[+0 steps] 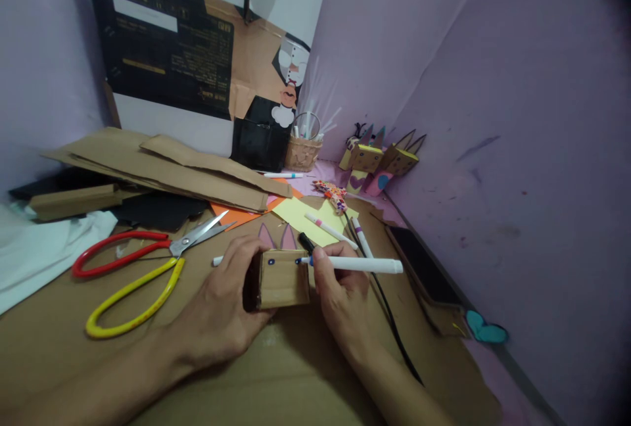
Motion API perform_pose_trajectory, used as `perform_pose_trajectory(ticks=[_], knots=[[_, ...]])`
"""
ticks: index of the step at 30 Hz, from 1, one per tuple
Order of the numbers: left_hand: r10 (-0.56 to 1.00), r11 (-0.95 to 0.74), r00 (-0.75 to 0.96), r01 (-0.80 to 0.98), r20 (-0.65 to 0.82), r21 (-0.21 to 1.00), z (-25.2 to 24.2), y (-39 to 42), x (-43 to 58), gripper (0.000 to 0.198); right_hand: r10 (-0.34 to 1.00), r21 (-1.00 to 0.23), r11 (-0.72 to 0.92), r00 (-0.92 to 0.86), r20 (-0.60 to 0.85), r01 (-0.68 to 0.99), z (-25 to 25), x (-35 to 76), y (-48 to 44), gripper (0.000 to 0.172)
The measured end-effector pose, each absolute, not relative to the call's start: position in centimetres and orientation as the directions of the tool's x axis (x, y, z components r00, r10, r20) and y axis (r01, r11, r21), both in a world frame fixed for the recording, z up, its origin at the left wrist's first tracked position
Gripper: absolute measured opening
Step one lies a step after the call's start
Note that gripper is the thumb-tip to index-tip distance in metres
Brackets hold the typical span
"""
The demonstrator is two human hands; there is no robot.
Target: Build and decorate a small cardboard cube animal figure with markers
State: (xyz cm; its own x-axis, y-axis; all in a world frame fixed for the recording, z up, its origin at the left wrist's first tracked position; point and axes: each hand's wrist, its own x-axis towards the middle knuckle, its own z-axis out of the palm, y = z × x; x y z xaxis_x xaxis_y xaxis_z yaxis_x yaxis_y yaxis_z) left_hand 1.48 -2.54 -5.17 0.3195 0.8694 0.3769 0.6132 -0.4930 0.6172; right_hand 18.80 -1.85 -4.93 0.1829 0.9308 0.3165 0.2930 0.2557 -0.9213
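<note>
A small cardboard box (284, 286) with two pink pointed ears is gripped from its left side by my left hand (221, 301). Two dark eye dots with blue show on its front face. My right hand (345, 294) is closed around a white marker (367, 265), whose blue tip meets the box at the right eye. Just behind this hand lies a black marker or cap (305, 242), partly hidden. Scissors (182, 245) with one red and one yellow handle lie spread to the left of my left hand.
Cardboard strips (172, 166) are stacked behind the scissors. Loose markers (330, 230) rest on yellow paper (280, 212). A black cable (389, 321) runs along the right, near a phone (424, 265). Finished-looking box figures (365, 160) and a basket of markers (303, 153) stand behind.
</note>
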Motion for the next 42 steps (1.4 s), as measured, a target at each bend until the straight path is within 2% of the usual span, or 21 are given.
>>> perform_pose_trajectory(ticks=[15,20,30,42], knots=[[0.867,-0.498,0.324,0.617,0.379,0.610,-5.16,-2.50,1.50,0.049,0.931,-0.931,0.266,0.185,0.315,0.249,-4.82,18.64,-1.93,0.026],[0.865,-0.501,0.334,0.614,0.374,0.610,-5.00,-2.55,1.45,0.050,0.904,-0.933,0.304,0.252,0.346,0.192,-4.69,18.58,-1.82,0.028],[0.863,-0.505,0.331,0.607,0.383,0.614,-5.09,-2.53,1.49,0.050,0.929,-0.929,0.265,0.190,0.318,0.260,-4.82,18.65,-1.92,0.025],[0.864,-0.501,0.317,0.616,0.390,0.608,-5.02,-2.56,1.49,0.050,0.941,-0.933,0.243,0.167,0.293,0.264,-4.87,18.79,-2.03,0.026]])
